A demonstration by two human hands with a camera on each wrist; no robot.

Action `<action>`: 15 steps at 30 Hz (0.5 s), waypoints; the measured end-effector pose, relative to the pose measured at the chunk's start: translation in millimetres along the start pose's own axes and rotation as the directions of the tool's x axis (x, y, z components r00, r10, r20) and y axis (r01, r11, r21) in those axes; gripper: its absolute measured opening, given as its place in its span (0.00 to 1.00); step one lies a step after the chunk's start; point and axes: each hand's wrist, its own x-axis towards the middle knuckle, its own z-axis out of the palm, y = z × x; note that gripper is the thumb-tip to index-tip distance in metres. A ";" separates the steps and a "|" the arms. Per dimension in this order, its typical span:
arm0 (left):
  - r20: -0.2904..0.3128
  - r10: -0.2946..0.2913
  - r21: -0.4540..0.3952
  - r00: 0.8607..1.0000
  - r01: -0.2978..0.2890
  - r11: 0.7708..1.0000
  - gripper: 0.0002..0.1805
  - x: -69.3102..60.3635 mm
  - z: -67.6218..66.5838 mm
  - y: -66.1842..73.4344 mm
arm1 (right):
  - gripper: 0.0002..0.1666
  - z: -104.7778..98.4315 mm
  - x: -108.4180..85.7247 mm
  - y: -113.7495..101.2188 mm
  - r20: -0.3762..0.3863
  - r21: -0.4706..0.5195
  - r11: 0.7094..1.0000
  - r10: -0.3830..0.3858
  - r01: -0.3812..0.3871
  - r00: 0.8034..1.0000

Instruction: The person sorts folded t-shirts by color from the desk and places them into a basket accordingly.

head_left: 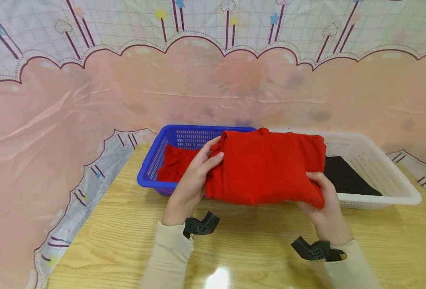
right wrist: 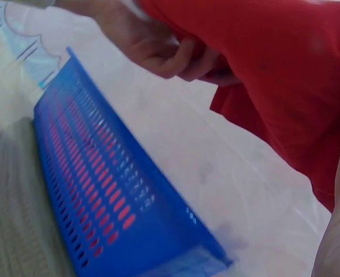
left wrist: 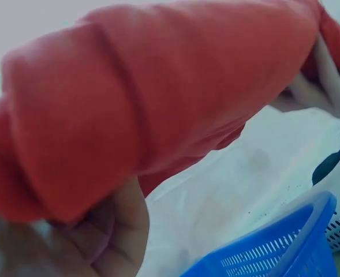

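Note:
A folded red cloth (head_left: 267, 168) is held up in the air by both hands, in front of the two baskets. My left hand (head_left: 192, 178) grips its left end, thumb on the near face and fingers behind. The right hand (head_left: 326, 206) pinches the lower right corner, with the thumb on the front and the fingers mostly hidden. From the left wrist, the cloth (left wrist: 175, 86) shows thick layered folds with my left fingers (left wrist: 129, 225) beneath. Its kind of garment cannot be told. In the right wrist view a loose flap of the cloth hangs down.
Behind the left hand stands a blue plastic basket (head_left: 148, 176) with another red cloth (head_left: 174, 162) in it. A white basket (head_left: 397, 172) on the right holds a black cloth (head_left: 346, 176). Both stand on a wooden table (head_left: 119, 224) before a patterned curtain (head_left: 198, 88).

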 end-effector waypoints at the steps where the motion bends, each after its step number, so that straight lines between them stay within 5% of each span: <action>1: -0.007 0.008 -0.019 1.000 -0.008 1.000 0.25 -0.6 0.1 0.7 | 0.09 1.2 3.1 1.8 0.016 0.028 1.000 -0.002 0.001 1.000; 9: -0.132 0.090 -0.216 0.987 -0.117 0.969 0.27 -3.3 -6.3 5.5 | 0.08 11.7 29.5 17.6 0.067 0.042 0.999 -0.014 0.011 0.998; 15: -0.102 0.041 -0.489 0.994 -0.086 0.868 0.26 2.0 -15.5 7.7 | 0.04 14.2 47.9 26.2 0.122 0.100 0.995 -0.035 0.022 0.992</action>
